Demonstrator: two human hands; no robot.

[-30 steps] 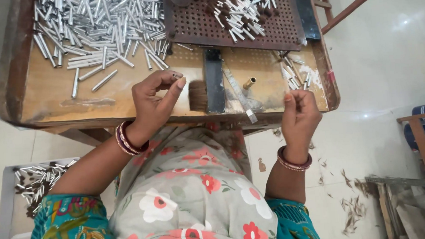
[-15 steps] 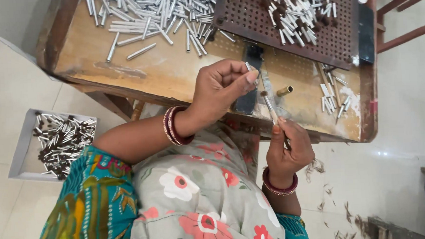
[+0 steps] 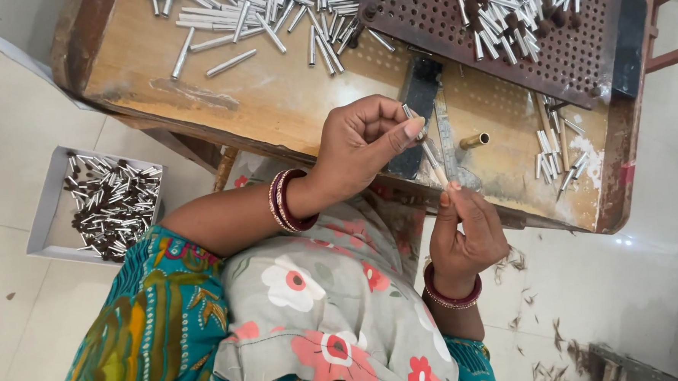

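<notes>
Left hand (image 3: 364,147) and right hand (image 3: 467,234) each close a fingertip grip on opposite ends of one thin metal tube (image 3: 427,150). Just beyond the grip lies the wooden counter (image 3: 274,94); a brass tube (image 3: 475,140) rests beside it.

Both hands are raised close together, left hand (image 3: 367,143) above right hand (image 3: 467,234), fingers pinched.

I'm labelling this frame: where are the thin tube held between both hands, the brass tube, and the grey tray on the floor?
thin tube (image 3: 431,154), head view, mid-length.
brass tube (image 3: 475,140), head view, open end.
grey tray (image 3: 44,209), head view, left wall.
</notes>
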